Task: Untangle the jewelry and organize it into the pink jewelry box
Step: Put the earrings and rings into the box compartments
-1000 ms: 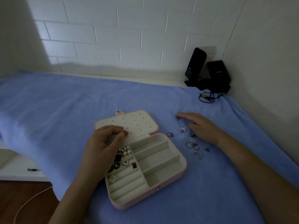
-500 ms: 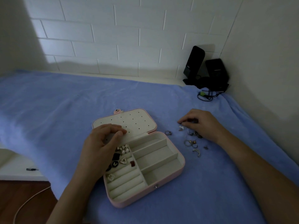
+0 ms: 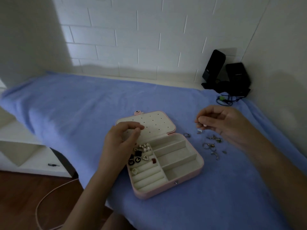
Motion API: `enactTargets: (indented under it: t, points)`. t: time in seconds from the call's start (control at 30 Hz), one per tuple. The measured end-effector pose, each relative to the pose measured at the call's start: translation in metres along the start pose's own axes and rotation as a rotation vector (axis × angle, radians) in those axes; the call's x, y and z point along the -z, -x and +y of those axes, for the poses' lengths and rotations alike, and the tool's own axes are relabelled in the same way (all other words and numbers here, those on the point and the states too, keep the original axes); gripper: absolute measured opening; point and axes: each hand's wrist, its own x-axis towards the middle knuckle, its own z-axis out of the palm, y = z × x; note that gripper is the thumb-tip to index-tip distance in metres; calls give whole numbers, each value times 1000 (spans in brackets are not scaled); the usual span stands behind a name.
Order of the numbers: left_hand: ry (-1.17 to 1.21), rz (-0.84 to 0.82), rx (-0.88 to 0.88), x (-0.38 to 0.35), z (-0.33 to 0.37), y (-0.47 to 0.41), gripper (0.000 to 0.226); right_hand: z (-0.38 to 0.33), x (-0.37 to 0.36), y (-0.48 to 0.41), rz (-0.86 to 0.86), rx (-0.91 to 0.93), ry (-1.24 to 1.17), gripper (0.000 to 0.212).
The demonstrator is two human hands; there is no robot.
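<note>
Right hand [image 3: 221,125] pinches a small pale earring [image 3: 201,125] above the silver jewelry pile [image 3: 211,144], right of the pink cream-lined jewelry box [image 3: 167,190]; left hand [image 3: 119,143] curls at its lid, grip unclear; next, likely carry it left into a slot.

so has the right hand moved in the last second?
Yes. The right hand lay flat on the blanket by the loose rings; now its fingers have curled in, pinching a small piece, apparently lifted above the rings.

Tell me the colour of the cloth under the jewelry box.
The cloth is plain blue, with no pattern; the head view shows it best.
</note>
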Motion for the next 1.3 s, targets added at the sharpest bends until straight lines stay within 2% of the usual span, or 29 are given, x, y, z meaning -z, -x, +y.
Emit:
enactTargets:
  t: [0.17,0.3,0.37,0.53,0.73,0.87,1.03,1.17,1.3]
  points:
    - [130,-126,-15,13,23,5,7,-24,-31,11,-108,20,169,8]
    - [202,-316,32,14,44,5,11,-39,-51,11,-216,33,227,21]
    - [235,-395,66,11,47,5,23,-41,-60,9,-217,68,296,22]
    - [395,-335,155,9,50,3,28,-36,-79,0,-80,159,367,12]
    - [420,-347,165,15,49,2,31,-28,-88,-10,-50,340,400,8]
    - [397,-376,145,15,47,1,36,-24,-85,-10,-81,283,378,11]
    - [351,-440,79,12,51,4,25,-29,-83,-8,-126,146,182,16]
    - [428,-452,117,13,52,6,19,-28,-82,-9,-184,-1,52,21]
    - [493,-449,125,12,52,9,23,-28,-83,-9,-219,-86,-47,18]
